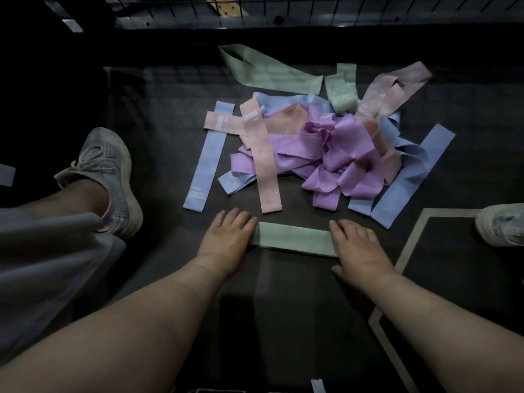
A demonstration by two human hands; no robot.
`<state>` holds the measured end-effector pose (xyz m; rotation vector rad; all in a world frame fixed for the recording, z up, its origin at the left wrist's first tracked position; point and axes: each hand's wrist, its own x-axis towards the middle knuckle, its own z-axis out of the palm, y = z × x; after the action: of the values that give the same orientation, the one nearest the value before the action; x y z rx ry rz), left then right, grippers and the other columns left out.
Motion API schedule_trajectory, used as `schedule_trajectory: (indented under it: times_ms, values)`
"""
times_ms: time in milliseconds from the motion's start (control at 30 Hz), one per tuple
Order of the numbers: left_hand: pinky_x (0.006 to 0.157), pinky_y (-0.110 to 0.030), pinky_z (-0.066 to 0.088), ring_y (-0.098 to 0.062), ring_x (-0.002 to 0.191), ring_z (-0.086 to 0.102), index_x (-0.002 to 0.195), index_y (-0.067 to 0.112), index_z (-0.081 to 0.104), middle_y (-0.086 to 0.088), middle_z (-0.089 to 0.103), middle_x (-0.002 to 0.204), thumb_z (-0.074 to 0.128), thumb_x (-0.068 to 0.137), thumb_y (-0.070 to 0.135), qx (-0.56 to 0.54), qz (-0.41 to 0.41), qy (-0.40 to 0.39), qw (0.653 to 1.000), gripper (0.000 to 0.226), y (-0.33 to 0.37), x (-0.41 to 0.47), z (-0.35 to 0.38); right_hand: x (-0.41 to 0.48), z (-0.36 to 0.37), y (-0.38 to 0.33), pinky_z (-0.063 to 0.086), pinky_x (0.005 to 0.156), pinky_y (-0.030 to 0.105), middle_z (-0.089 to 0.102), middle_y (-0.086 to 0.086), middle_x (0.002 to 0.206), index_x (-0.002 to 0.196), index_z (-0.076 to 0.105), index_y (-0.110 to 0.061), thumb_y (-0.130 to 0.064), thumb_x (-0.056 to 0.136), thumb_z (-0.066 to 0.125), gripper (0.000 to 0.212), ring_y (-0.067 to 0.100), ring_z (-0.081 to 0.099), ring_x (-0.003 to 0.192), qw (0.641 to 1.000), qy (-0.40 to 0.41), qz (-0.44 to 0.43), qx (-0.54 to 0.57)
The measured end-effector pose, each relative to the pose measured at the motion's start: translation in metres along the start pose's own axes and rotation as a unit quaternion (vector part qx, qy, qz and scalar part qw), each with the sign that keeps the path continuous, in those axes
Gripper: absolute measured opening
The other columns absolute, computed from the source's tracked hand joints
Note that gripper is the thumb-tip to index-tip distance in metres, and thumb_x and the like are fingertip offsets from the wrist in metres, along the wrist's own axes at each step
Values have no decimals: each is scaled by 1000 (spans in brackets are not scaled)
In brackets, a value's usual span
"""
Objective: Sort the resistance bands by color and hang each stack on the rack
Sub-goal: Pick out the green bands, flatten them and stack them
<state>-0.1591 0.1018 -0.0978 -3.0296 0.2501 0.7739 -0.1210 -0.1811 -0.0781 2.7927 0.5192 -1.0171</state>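
Observation:
A green band [293, 238] lies flat on the dark floor mat in front of me. My left hand [228, 236] presses its left end with straight fingers, and my right hand [358, 245] presses its right end the same way. Beyond it sits a tangled pile: purple bands [331, 160] in the middle, pink bands [261, 154] across the left side, blue bands [205, 163] at the left and blue bands [408, 177] at the right. Two more green bands [266, 70] and a pale pink band [394, 90] lie at the far side.
A wire grid rack [283, 7] runs along the top edge of the view. A person's shoe [110, 171] and grey-clad leg are at the left; another white shoe [502, 225] is at the right edge. Pale floor lines [411, 245] cross the lower right.

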Motion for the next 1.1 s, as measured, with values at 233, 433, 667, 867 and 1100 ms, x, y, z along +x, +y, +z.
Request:
schedule_trajectory:
  times_ms: [233, 433, 667, 867, 1100]
  values:
    - [102, -39, 38, -25, 131, 44, 145, 28, 39, 0, 44, 144, 49, 100, 27, -12, -12, -30, 999, 47, -4, 7, -10, 8, -2, 6, 33, 112, 37, 34, 6, 146, 151, 28, -18, -7, 90, 56, 68, 26, 38, 134, 999, -23, -24, -4]
    - [120, -53, 14, -25, 148, 22, 158, 24, 15, -5, 20, 160, 60, 89, 52, 29, -39, -110, 993, 88, -1, 0, -36, -8, -19, 5, 6, 125, 49, 3, 11, 165, 160, 11, -23, -44, 93, 58, 85, 30, 3, 154, 999, -36, 2, 28]
    - [105, -39, 39, -30, 127, 49, 136, 20, 46, -7, 48, 141, 39, 96, 35, -29, -48, -69, 996, 43, 23, 10, -139, -9, -90, 10, 16, 121, 40, 12, 10, 163, 155, 25, -19, -38, 98, 49, 64, 29, 16, 150, 984, 106, 65, 132]
    - [95, -28, 44, -27, 124, 55, 138, 23, 54, -6, 58, 139, 46, 100, 32, -120, -10, -50, 991, 40, 34, 8, -257, 5, -171, 17, 31, 110, 38, 42, 12, 148, 140, 42, -15, -30, 100, 44, 43, 31, 42, 135, 974, 87, 93, 190]
    - [97, -29, 49, -21, 113, 62, 124, 16, 67, -4, 68, 125, 48, 97, 21, -267, -30, 55, 962, 33, 29, 14, -276, 27, -200, 17, 42, 108, 41, 34, 15, 153, 141, 43, -14, -29, 98, 47, 46, 36, 47, 131, 960, 63, 103, 253]
